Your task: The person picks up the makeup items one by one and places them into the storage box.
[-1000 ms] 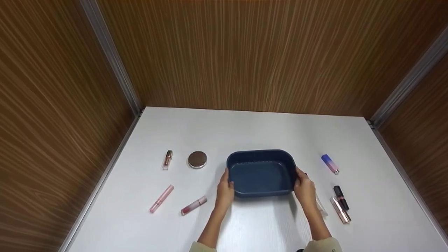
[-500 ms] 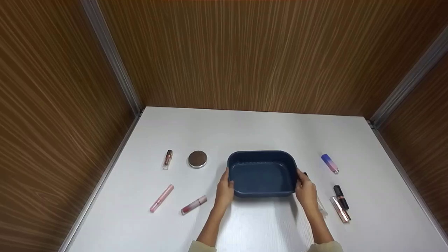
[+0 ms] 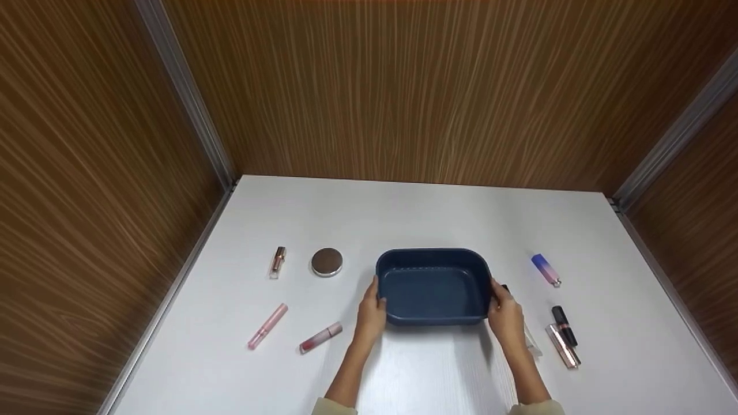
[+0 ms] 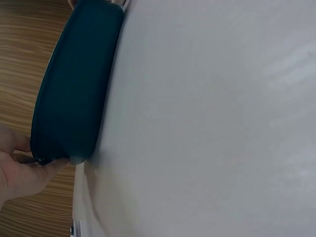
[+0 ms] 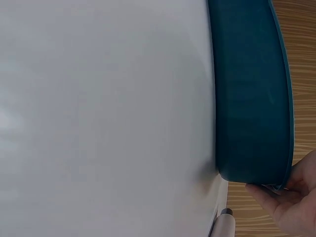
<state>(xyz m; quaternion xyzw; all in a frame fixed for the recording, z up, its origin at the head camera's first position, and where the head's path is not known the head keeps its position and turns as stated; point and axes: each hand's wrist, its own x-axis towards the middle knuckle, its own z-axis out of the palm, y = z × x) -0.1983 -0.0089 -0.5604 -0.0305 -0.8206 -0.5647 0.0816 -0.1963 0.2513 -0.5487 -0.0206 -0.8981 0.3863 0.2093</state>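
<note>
A dark blue rectangular bin (image 3: 429,288) with rounded corners stands at the middle of the white table, its open top up and nothing seen inside. My left hand (image 3: 371,311) grips its left end, the thumb at the rim. At the right end my right hand (image 3: 505,319) holds it the same way. Both wrist views show the bin's outer long side (image 4: 79,84), its base at or very near the table. A pale tube (image 3: 531,343) with a black cap lies partly hidden behind my right hand.
Left on the table (image 3: 403,213) lie a brown-topped compact (image 3: 327,262), a lip gloss (image 3: 277,263), a pink tube (image 3: 267,327) and a red-tinted lip gloss (image 3: 320,338). A blue-pink lipstick (image 3: 546,270), a black tube (image 3: 564,326) and a rose-gold tube (image 3: 563,346) lie right. Wood-grain panels (image 3: 403,92) enclose the table.
The bin and both hands have shifted very slightly to the right. The hold on both ends is the same, and the head view has moved a touch.
</note>
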